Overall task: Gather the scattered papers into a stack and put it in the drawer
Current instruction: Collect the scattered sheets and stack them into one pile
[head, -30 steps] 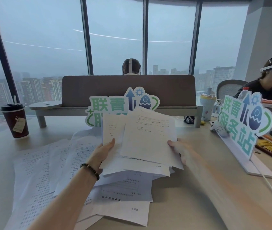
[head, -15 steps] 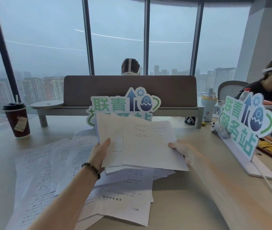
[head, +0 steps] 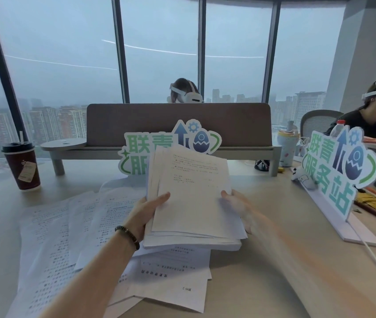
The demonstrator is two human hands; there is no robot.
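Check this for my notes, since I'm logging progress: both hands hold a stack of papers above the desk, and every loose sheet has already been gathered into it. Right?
Not quite. The head view shows the left hand and right hand holding the stack of papers, but loose sheets still lie scattered on the desk, to the left and beneath it.

Two cut-out desk signs, centre (head: 171,152) & right (head: 340,171), read 联青服务站 in green; centre one half hidden by held papers (head: 191,198). Print on papers too small to read. Cup tag (head: 26,172) illegible.
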